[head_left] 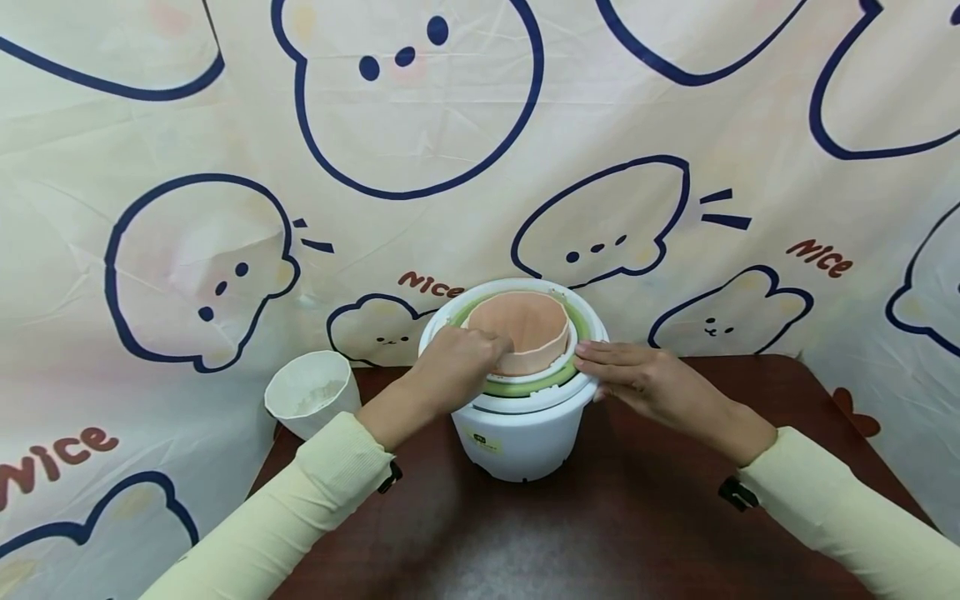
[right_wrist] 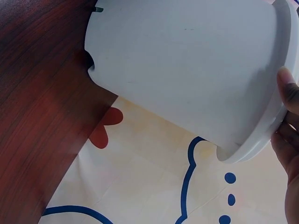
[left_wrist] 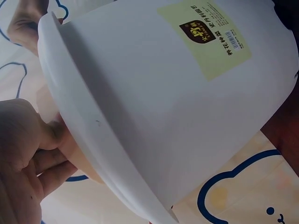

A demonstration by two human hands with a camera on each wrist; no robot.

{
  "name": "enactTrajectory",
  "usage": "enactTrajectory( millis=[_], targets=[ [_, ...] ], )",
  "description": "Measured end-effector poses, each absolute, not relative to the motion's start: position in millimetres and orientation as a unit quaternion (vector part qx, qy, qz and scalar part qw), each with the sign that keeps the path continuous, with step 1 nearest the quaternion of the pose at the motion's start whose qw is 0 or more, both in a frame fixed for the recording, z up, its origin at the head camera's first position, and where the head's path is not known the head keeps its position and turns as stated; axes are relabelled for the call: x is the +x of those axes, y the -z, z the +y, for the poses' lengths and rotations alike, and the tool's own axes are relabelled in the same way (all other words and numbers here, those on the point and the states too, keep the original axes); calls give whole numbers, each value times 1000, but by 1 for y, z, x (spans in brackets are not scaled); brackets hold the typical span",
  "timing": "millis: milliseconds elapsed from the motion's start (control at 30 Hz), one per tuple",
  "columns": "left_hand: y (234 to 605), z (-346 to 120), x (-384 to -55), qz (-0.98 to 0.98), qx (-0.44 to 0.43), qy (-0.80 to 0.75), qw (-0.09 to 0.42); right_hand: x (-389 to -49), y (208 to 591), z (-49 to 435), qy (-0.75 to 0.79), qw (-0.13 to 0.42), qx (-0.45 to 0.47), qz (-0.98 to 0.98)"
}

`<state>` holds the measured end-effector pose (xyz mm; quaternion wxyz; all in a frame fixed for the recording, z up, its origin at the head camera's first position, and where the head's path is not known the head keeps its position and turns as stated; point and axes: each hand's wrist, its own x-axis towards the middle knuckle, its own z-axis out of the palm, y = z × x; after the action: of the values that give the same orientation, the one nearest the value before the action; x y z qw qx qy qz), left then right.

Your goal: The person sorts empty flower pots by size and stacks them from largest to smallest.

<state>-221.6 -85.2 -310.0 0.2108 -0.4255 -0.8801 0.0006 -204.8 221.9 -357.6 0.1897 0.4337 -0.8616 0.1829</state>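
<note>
A stack of nested flower pots stands upright on the table. Outermost is a large white pot (head_left: 517, 442) with a yellowish label (left_wrist: 205, 37) on its wall. Inside it show a green pot rim (head_left: 536, 387), a narrow white rim, and a peach-coloured pot (head_left: 519, 317) in the middle. My left hand (head_left: 463, 363) pinches the near left edge of the peach pot; some of its fingertips are hidden inside. My right hand (head_left: 651, 382) holds the right rim of the large white pot. In the right wrist view its thumb (right_wrist: 288, 91) lies against the rim's outer side.
A smaller white pot (head_left: 300, 375) with whitish contents, too unclear to identify, sits left of the stack, at the table's back left. The dark red-brown table (head_left: 570, 533) ends at a cloth backdrop (head_left: 420, 233) printed with cartoon outlines, close behind the stack.
</note>
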Motion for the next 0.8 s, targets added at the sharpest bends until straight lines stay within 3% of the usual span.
enactTrajectory(
  millis=[800],
  targets=[
    [315,-80,-225,-896,-418,18,150,-204,356,223,-177,198,439,-858]
  ],
)
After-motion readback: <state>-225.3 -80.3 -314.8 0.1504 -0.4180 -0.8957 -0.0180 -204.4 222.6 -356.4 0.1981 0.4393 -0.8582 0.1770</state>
